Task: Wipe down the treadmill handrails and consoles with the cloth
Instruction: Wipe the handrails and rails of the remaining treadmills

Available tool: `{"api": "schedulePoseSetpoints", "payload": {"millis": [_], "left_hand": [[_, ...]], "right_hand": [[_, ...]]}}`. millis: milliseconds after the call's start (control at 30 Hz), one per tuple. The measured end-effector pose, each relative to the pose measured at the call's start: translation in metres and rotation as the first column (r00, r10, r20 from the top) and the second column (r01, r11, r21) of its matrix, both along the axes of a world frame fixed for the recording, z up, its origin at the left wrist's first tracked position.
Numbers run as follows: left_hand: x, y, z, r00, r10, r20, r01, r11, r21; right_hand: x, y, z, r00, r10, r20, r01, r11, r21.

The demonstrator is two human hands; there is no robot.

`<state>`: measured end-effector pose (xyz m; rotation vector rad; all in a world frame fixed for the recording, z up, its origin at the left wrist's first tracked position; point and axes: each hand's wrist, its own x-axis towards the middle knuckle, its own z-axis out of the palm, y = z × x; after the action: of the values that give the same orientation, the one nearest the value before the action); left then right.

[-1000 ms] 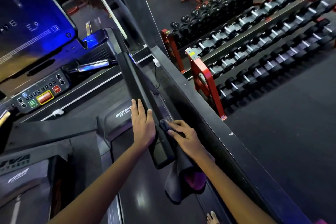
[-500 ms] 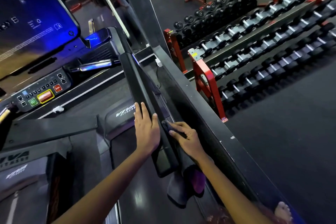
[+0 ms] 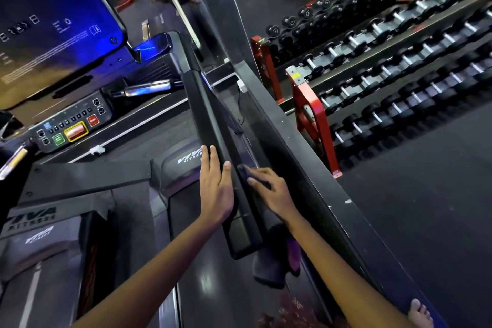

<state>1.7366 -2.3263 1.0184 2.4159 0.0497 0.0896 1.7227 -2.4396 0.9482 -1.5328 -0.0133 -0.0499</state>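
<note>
The cloth (image 3: 269,263), dark with a purple bit, is pressed against the right side of the handrail (image 3: 213,125) near the middle of the frame, its tail hanging below. It's held down by the right hand (image 3: 269,189), fingers curled on it. The left hand (image 3: 215,189) is laid flat, fingers straight, on the rail's left side. The console (image 3: 72,125) is seen at left.

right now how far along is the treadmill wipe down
Early, as far as one frame shows. In hand: the right hand presses the dark cloth on the right handrail near its near end, while the left hand rests flat on it. Left: the rest of that rail toward the console and the screen. Nothing visibly proves any part already clean.
</note>
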Motion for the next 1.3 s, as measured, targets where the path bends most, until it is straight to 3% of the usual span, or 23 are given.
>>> {"api": "schedulePoseSetpoints", "payload": {"millis": [133, 267, 400, 567, 767, 967, 1100, 1200, 1300], "left_hand": [[-0.001, -0.001, 0.001, 1.0, 0.004, 0.012, -0.004, 1.0, -0.011], [0.0, -0.001, 0.0, 1.0, 0.021, 0.006, -0.021, 1.0, 0.0], [0.0, -0.002, 0.001, 0.999, 0.047, -0.014, -0.047, 0.997, 0.053], [-0.001, -0.001, 0.002, 0.999, 0.048, 0.001, -0.048, 0.99, 0.13], [0.01, -0.004, 0.014, 0.985, 0.127, 0.119, -0.14, 0.985, 0.106], [0.02, -0.01, 0.011, 0.979, 0.191, 0.067, -0.195, 0.978, 0.07], [0.026, -0.006, 0.006, 0.992, 0.128, 0.01, -0.128, 0.975, 0.18], [0.028, -0.005, 0.004, 0.995, 0.102, -0.004, -0.098, 0.968, 0.233], [0.029, -0.005, 0.005, 0.997, 0.078, -0.024, -0.068, 0.955, 0.288]], "right_hand": [[0.006, 0.005, 0.009, 0.999, -0.009, 0.045, 0.01, 1.0, -0.027], [-0.018, 0.0, -0.009, 0.999, 0.012, -0.033, -0.011, 1.0, 0.024], [0.01, 0.0, -0.004, 0.997, 0.011, -0.082, -0.014, 0.999, -0.039], [0.024, 0.01, 0.007, 1.0, -0.026, -0.009, 0.025, 1.0, -0.015], [0.019, 0.005, -0.01, 0.998, -0.032, -0.059, 0.033, 0.999, 0.004], [0.031, 0.012, 0.0, 0.999, -0.045, 0.009, 0.045, 0.998, -0.046], [0.016, 0.007, -0.013, 0.999, -0.043, -0.032, 0.043, 0.999, -0.007], [0.044, 0.011, -0.01, 0.996, -0.049, -0.079, 0.044, 0.997, -0.065], [0.063, 0.017, 0.006, 0.998, -0.062, -0.022, 0.06, 0.995, -0.083]]}}
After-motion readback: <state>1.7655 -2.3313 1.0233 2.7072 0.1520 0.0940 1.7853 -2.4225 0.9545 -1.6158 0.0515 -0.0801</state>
